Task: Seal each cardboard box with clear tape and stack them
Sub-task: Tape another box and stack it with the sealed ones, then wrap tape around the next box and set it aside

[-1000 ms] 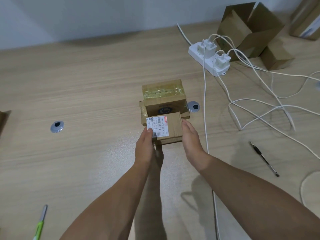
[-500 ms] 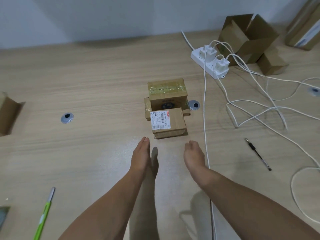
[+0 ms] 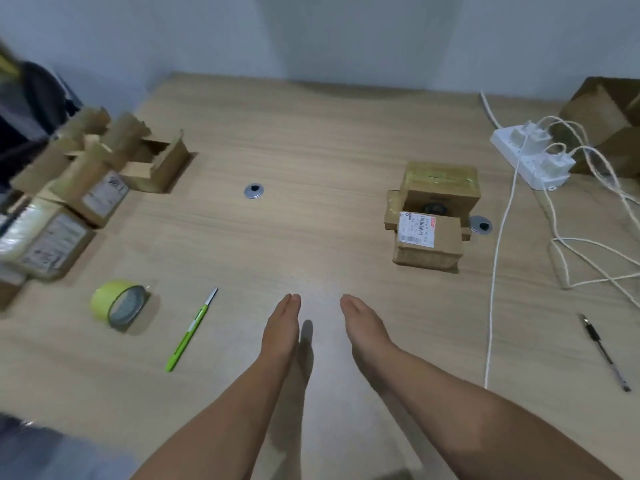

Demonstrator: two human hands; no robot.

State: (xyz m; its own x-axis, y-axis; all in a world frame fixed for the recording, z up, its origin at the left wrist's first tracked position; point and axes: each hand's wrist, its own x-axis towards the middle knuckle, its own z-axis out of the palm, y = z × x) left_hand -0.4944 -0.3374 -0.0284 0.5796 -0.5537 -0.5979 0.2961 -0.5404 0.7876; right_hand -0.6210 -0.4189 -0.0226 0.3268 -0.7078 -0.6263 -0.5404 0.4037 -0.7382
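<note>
Left grip (image 3: 280, 336) and right grip (image 3: 363, 327) released, empty, over worktop (image 3: 311, 168). Three boxes (image 3: 429, 242) clustered far right; one tape roll (image 3: 119, 304), one green pen (image 3: 191, 329) near left; white cables (image 3: 491, 306) right.

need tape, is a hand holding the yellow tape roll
No, the yellow tape roll lies on the table; left hand and right hand are empty.

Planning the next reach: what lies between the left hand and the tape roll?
Only a green cutter, lying apart from both the left hand and the tape roll; the rest is bare table, seen in the head view.
</note>
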